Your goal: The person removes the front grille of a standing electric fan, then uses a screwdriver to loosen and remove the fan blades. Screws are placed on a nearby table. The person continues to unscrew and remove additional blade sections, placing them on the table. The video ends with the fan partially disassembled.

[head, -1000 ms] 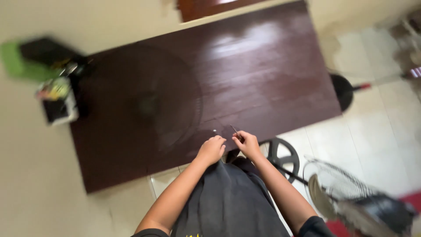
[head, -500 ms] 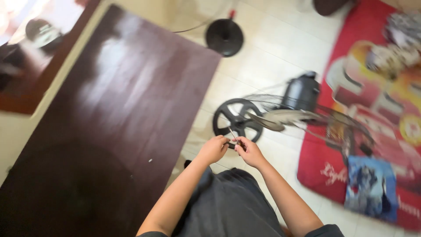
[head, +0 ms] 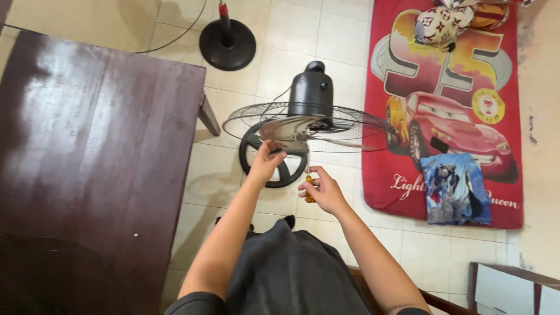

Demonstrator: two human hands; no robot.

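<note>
A: Pale tiled floor (head: 350, 52), shot from above. Landmark is the fan (head: 309, 119), lying on the tiles with its black motor housing (head: 312, 90) at the far end and the wire guard (head: 356, 125) spread flat.

B: Hands?

A: Left hand (head: 265, 162) reaches to the near edge of the fan, fingers curled on a blade (head: 291, 127), touching it. Right hand (head: 319, 189) sits just short of the fan, near side, closed around a small screwdriver (head: 308, 188) with a yellow-orange handle. Shaft points up toward the guard; tip too small to place.

B: What's under the fan?

A: Black spoked ring (head: 286, 172), partly covered by the guard, left hand right over it.

B: Left of the fan?

A: Dark glossy wooden counter (head: 99, 146), one leg showing at the corner nearest the fan. Tiny pale speck on its near part, can't tell what.

B: Beyond the fan?

A: Round black stand base (head: 227, 44) with a red-tipped pole, cable running off it.

B: Right of the fan?

A: Red cartoon-car mat (head: 443, 87), touching the guard's right edge or just under it, can't tell. Blue printed cloth (head: 455, 186) on its near end, patterned bundle (head: 437, 26) at the far end.

B: Person?

A: Bare forearms, dark grey clothing (head: 291, 274) at the bottom of the frame.
</note>
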